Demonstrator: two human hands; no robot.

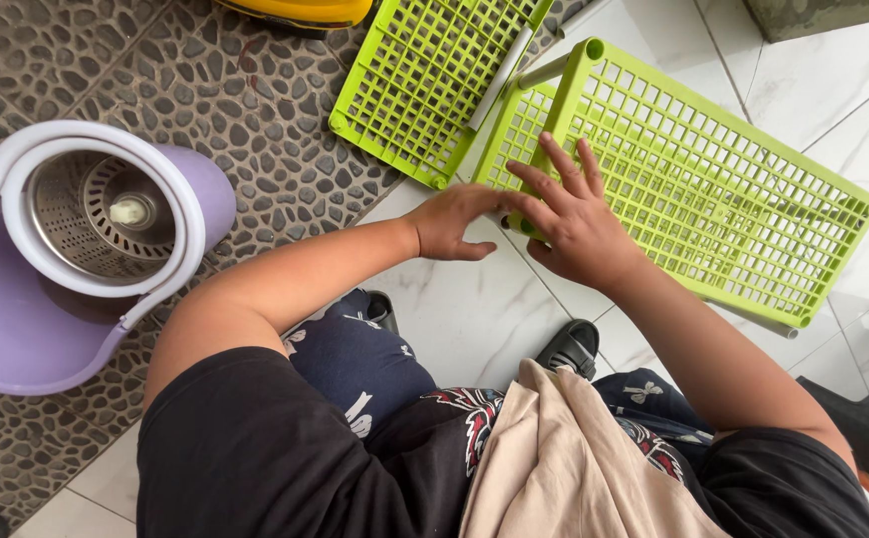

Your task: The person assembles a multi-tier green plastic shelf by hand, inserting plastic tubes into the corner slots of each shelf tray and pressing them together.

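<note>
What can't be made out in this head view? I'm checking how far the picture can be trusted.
- Corner of the near green shelf panel: covered by the right hand and left hand, so any grip there is unclear.
- Far green panel: cut off by the top edge.
- Yellow object: mostly beyond the top edge.
- Purple mop bucket: cut by the left edge.

A lime-green lattice shelf panel [693,189] is laid flat on the white tiled floor [464,319]. Its near corner is touched by both hands: the right hand [576,221] is spread over the grid with fingers extended, and the left hand [457,219] is pressed against the same corner; whether anything is pinched there cannot be seen clearly. A second green lattice panel [429,75] is placed just beside it, partly on the pebble-patterned floor [245,110]. A purple mop bucket [76,259] with a steel spinner basket is set near the left edge.
</note>
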